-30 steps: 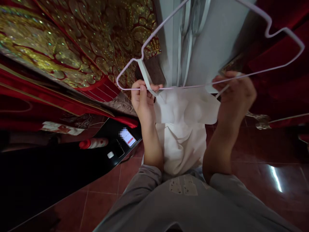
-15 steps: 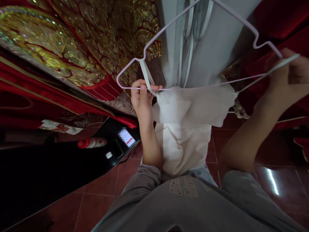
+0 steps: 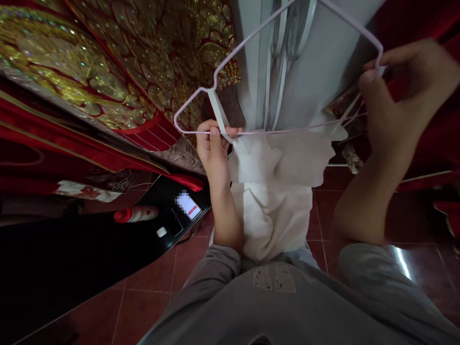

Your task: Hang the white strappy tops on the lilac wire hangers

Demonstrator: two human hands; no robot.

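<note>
A thin pale-pink clothes hanger point(image 3: 247, 40) spans the upper middle of the view. From it hangs a white strappy garment point(image 3: 276, 211), its cloth falling toward my lap. My left hand point(image 3: 214, 143) is closed around the hanger's bottom bar, beside the garment's left strap point(image 3: 218, 111), which loops over the left notch. At the hanger's right notch, my right hand point(image 3: 402, 86) pinches the right strap point(image 3: 350, 110) close against the wire. The hand hides the hanger's right end, and I cannot tell whether the strap sits in the notch.
Red and gold sequined clothes point(image 3: 125, 62) hang on the left, and dark red cloth point(image 3: 427, 24) on the right. A black table point(image 3: 89, 249) bears a red-capped bottle point(image 3: 136, 214), a lit phone point(image 3: 189, 206), a dark phone point(image 3: 172, 221) and a small white case point(image 3: 161, 232).
My right hand first pulled the right strap outward past the hanger's right end, then came back inward and up to the right notch. My left hand has stayed on the bar.
</note>
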